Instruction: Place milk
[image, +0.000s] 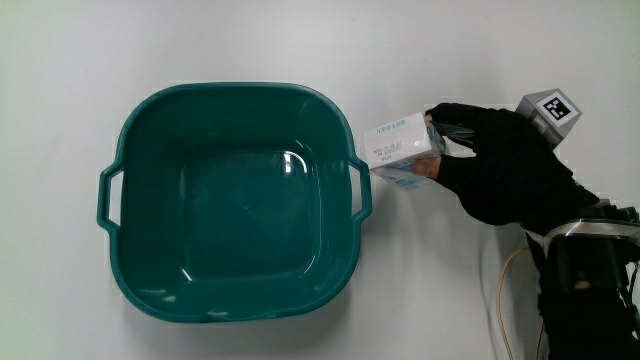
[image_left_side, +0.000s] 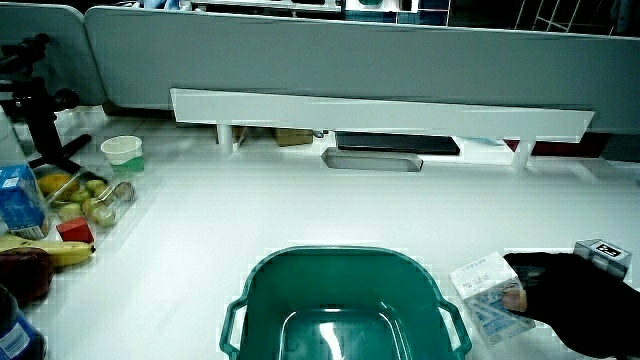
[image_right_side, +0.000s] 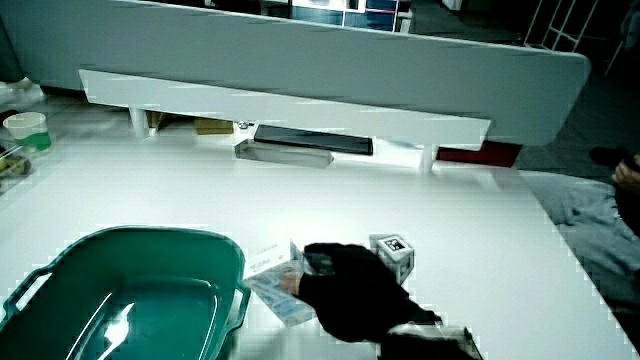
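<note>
A small white and blue milk carton (image: 402, 148) is held just beside the handle of a teal basin (image: 140, 290). The gloved hand (image: 500, 160) is shut on the carton, thumb and fingers wrapped round its end away from the basin. The patterned cube (image: 549, 108) rides on the back of the hand. The basin holds nothing that I can see. In both side views the carton (image_left_side: 490, 297) (image_right_side: 275, 280) sits beside the basin rim (image_left_side: 340, 256) (image_right_side: 150, 236), with the hand (image_left_side: 580, 300) (image_right_side: 350, 285) around it. Whether the carton rests on the table or hangs above it I cannot tell.
In a side view a paper cup (image_left_side: 123, 153), a clear box of fruit (image_left_side: 85, 200), bananas (image_left_side: 50, 250) and a blue carton (image_left_side: 18, 200) lie at the table's edge. A white shelf (image_left_side: 380, 112) with a dark tray (image_left_side: 372, 160) stands by the low partition.
</note>
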